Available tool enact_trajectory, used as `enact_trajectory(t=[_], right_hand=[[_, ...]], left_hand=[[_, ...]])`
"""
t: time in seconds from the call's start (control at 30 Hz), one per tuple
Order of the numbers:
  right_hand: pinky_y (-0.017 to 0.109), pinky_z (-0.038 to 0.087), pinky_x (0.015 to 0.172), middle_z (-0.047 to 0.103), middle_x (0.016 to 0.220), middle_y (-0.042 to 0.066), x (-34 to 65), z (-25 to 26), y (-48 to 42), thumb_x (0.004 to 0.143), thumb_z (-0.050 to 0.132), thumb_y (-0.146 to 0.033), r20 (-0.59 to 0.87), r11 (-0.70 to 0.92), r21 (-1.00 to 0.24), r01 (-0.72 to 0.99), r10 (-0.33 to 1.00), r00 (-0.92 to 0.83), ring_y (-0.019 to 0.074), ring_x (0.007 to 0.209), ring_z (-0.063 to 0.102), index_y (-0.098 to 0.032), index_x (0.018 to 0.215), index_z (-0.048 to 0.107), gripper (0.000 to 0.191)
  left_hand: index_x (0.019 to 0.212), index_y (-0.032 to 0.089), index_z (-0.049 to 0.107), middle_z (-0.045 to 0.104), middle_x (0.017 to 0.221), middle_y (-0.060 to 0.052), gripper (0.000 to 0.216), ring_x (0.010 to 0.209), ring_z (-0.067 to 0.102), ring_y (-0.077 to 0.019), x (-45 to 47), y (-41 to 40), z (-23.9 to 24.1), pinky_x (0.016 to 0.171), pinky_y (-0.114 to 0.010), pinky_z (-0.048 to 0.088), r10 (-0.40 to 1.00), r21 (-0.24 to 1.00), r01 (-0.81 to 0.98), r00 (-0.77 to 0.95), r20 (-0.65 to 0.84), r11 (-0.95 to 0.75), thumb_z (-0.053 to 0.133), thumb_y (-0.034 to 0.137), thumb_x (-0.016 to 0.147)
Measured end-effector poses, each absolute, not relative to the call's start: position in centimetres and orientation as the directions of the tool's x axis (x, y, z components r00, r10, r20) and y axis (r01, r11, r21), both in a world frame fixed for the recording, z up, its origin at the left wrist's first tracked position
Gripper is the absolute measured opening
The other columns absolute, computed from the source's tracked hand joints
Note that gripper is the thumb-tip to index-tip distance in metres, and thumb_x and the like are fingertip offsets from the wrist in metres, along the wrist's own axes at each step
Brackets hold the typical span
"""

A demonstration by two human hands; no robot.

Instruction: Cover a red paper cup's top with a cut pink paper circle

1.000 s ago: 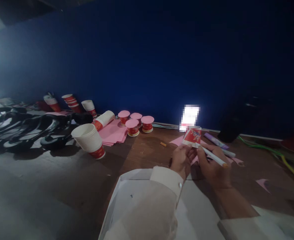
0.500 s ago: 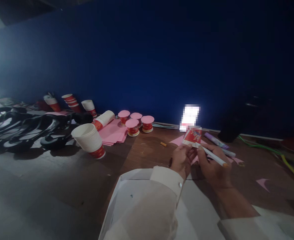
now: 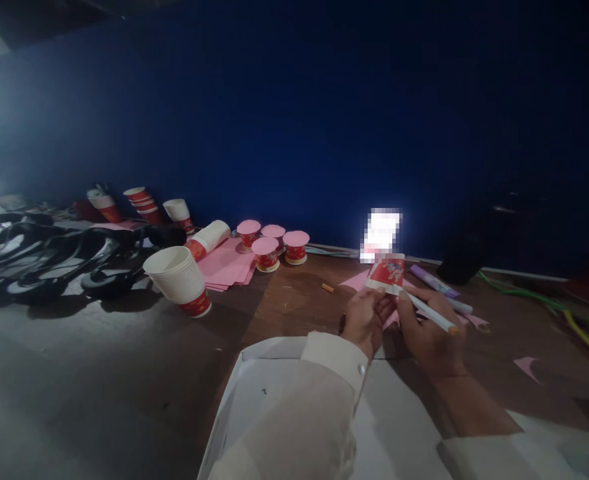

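Note:
My left hand [image 3: 367, 319] pinches the rim of a small red paper cup [image 3: 387, 273], held upside down just above the brown table [image 3: 294, 307]. My right hand [image 3: 427, 330] is closed round a white pen [image 3: 430, 313] whose tip meets the cup's rim; its thumb also touches the cup. A pink paper sheet [image 3: 357, 280] lies under the cup. Both forearms wear white sleeves.
A white open box [image 3: 254, 400] lies under my arms. Several pink-topped red cups [image 3: 274, 245] stand by pink paper [image 3: 224, 263]. Stacked white cups [image 3: 177, 277] lie on their side at the left, near black headsets [image 3: 39, 257]. A purple marker [image 3: 431, 280] and green cable [image 3: 564, 310] lie at the right.

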State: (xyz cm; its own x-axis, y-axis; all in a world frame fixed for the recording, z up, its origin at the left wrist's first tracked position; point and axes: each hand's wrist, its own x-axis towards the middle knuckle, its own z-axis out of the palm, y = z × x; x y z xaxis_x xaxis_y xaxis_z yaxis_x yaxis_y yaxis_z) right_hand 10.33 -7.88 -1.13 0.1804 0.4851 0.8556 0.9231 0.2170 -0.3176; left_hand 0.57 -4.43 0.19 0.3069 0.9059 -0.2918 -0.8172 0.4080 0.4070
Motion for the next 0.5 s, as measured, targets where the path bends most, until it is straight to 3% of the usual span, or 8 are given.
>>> enact_trajectory(t=[0.17, 0.5], right_hand=[[0.031, 0.051, 0.072, 0.075, 0.084, 0.007, 10.43, -1.21, -7.83, 0.094, 0.062, -0.034, 0.881, 0.228, -0.277, 0.933, 0.447, 0.152, 0.0210, 0.075, 0.069, -0.018, 0.095, 0.073, 0.020], [0.033, 0.051, 0.073, 0.075, 0.084, 0.008, 10.38, -1.02, -7.97, 0.094, 0.061, -0.035, 0.877, 0.236, -0.275, 0.932, 0.459, 0.142, 0.0226, 0.076, 0.069, -0.018, 0.096, 0.073, 0.021]], left_hand=[[0.071, 0.012, 0.063, 0.068, 0.070, -0.003, 0.013, 0.063, 0.065, -0.0108, 0.52, -4.42, 0.26, 0.080, -0.026, 0.055, 0.903, 0.427, -0.805, 0.298, -0.308, 0.412, 0.074, 0.008, 0.078], [0.070, 0.012, 0.062, 0.066, 0.067, -0.003, 0.013, 0.058, 0.063, -0.0087, 0.53, -4.46, 0.14, 0.074, -0.021, 0.056, 0.911, 0.422, -0.814, 0.301, -0.283, 0.400, 0.068, 0.006, 0.080]])
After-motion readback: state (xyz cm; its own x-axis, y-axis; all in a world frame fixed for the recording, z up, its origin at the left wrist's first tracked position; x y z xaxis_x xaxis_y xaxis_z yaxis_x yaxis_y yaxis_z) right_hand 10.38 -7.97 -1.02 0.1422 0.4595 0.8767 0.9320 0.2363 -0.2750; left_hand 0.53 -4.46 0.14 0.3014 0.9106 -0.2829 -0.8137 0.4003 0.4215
